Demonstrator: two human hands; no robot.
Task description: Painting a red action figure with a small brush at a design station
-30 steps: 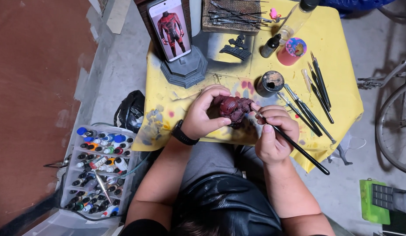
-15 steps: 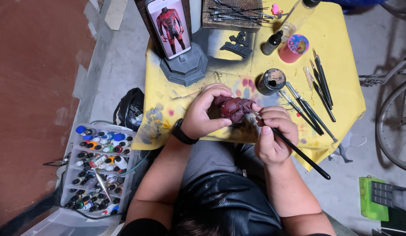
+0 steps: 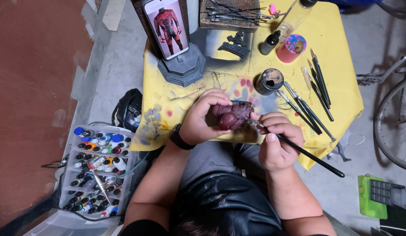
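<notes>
Yellow table (image 3: pixel 334 87) unchanged; right hand (image 3: pixel 277 144) keeps brush (image 3: pixel 299 150) on figurine (image 3: pixel 232 116).

My upright phone screen (image 3: pixel 167 27) leans on a grey angular stand at the far left of my yellow table, showing a red-and-black suited figure on white. On the floor to my left sits a clear plastic box (image 3: pixel 67 218) of small paint bottles with coloured caps.

Grey concrete floor (image 3: pixel 120 65), reddish-brown wall (image 3: pixel 28 87), yellow-covered table (image 3: pixel 343 87)
</notes>
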